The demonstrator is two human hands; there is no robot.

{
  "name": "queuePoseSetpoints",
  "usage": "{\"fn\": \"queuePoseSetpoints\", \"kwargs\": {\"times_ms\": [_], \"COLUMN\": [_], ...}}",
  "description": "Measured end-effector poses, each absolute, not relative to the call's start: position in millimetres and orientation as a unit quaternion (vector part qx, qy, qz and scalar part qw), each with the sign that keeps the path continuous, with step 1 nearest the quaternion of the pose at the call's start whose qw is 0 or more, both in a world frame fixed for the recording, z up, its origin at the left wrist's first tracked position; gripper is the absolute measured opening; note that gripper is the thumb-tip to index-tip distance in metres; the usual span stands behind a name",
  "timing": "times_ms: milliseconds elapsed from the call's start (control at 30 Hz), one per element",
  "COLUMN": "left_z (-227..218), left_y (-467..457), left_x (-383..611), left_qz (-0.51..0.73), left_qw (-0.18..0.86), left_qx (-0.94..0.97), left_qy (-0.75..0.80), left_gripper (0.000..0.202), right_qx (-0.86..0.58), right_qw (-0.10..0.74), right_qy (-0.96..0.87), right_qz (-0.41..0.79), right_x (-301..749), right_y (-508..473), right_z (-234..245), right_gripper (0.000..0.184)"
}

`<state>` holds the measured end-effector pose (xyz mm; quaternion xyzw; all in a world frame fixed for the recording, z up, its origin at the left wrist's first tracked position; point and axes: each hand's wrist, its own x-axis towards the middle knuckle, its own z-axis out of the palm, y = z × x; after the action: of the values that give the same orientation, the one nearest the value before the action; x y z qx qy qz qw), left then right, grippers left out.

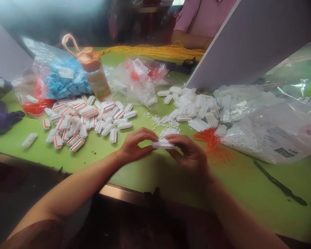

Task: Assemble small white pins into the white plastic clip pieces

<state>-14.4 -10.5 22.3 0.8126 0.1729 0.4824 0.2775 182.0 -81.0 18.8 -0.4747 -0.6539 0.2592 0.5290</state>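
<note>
The 2 bare forearms are reaching in from the near edge of the green table [150,173], and the left hand [134,147] and right hand [190,154] are meeting over it, each pinching 1 end of a small white housing [163,143] between thumb and fingertips. The housing is sitting level between the 2 hands, just above the table. Just beyond the fingers, tiny white inserts [168,122] are lying scattered; orange clips [209,138] are lying just to the right of the right hand. Beyond the left hand, finished red-striped housings [85,117] are piling up. Judging by the grip, a light hold on the ends, leaving the slotted face clear, is serving best here.
</note>
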Motion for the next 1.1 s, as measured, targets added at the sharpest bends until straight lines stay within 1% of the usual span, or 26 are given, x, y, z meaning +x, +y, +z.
{"fn": "queuePoseSetpoints", "kwargs": {"times_ms": [133,267,367,467,533,600,700,767,833,900,933,1000,1100], "left_z": [29,31,29,26,22,19,18,17,15,12,11,10,13], "left_y": [-13,-13,-11,-12,-13,-14,-15,-14,-14,-14,-14,-16,-17], "left_x": [-19,-23,-23,-19,-16,-14,-12,-12,-11,-11,-10,-10,-11], "left_qz": [0.491,0.483,0.483,0.488,0.481,0.457,0.418,0.404,0.393,0.373,0.363,0.356,0.379], "left_qw": [0.225,0.192,0.193,0.258,0.347,0.455,0.563,0.601,0.64,0.678,0.689,0.693,0.657], "left_qx": [0.83,0.846,0.846,0.821,0.78,0.727,0.669,0.645,0.615,0.59,0.585,0.583,0.614], "left_qy": [0.141,0.123,0.119,0.147,0.199,0.237,0.247,0.244,0.24,0.231,0.228,0.23,0.218], "left_gripper": [0.012,0.016,0.016,0.016,0.024,0.031,0.032,0.035,0.044,0.052,0.053,0.048,0.05], "right_qx": [-0.491,-0.506,-0.515,-0.518,-0.513,-0.493,-0.467,-0.488,-0.517,-0.525,-0.52,-0.509,-0.515], "right_qw": [0.53,0.516,0.503,0.476,0.443,0.405,0.379,0.404,0.434,0.439,0.432,0.413,0.42], "right_qy": [-0.645,-0.653,-0.664,-0.684,-0.702,-0.731,-0.76,-0.74,-0.709,-0.702,-0.71,-0.728,-0.725], "right_qz": [0.249,0.227,0.2,0.197,0.217,0.242,0.248,0.225,0.204,0.197,0.198,0.198,0.179], "right_x": [186,188,188,187,185,183,183,185,187,187,187,187,186], "right_y": [-80,-80,-81,-82,-81,-80,-78,-78,-79,-79,-80,-80,-78], "right_z": [18,20,24,25,24,22,20,20,19,19,19,19,20], "right_gripper": [0.031,0.029,0.026,0.019,0.017,0.019,0.022,0.024,0.034,0.042,0.04,0.03,0.023]}}
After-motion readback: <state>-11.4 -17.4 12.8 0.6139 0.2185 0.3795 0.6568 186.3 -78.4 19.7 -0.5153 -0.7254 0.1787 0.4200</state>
